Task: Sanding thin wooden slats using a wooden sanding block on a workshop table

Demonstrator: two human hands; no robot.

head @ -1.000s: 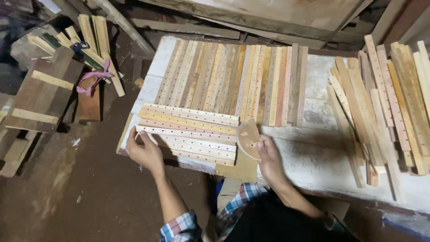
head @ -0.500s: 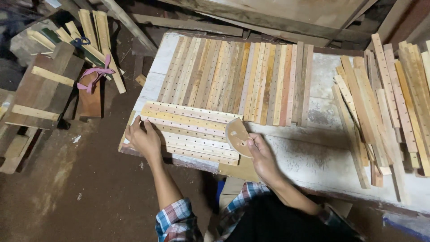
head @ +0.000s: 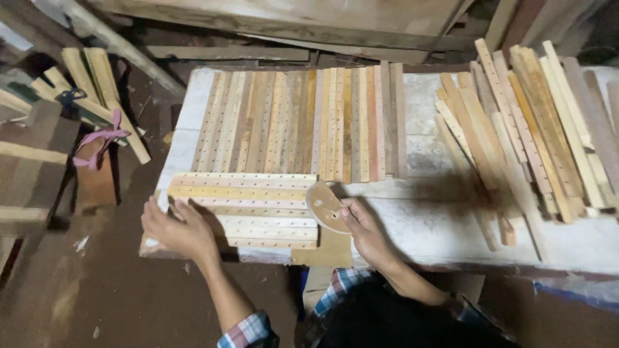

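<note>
The left hand (head: 177, 231) lies flat against the left end of a small batch of drilled wooden slats (head: 244, 209), fingers spread and pressed to the slat ends; its grip closes on nothing. These slats lie crosswise at the near left of the white surface (head: 445, 225), side by side and touching. The right hand (head: 364, 232) has its grip closed on a half-round wooden piece (head: 325, 207), thumb on the near face, the piece tilted up against the right end of the batch. Its far fingers are hidden behind the piece.

Farther back a wider row of drilled slats (head: 303, 122) runs lengthwise, packed edge to edge. To the right a loose heap of strips (head: 529, 129) fans out, its far end cut off by the frame edge. On the floor at left, a bundle of sticks (head: 97, 90) tied with pink cord (head: 100, 138) is dim and partly out of view. A flat board (head: 325, 251) under the near edge shows only in part.
</note>
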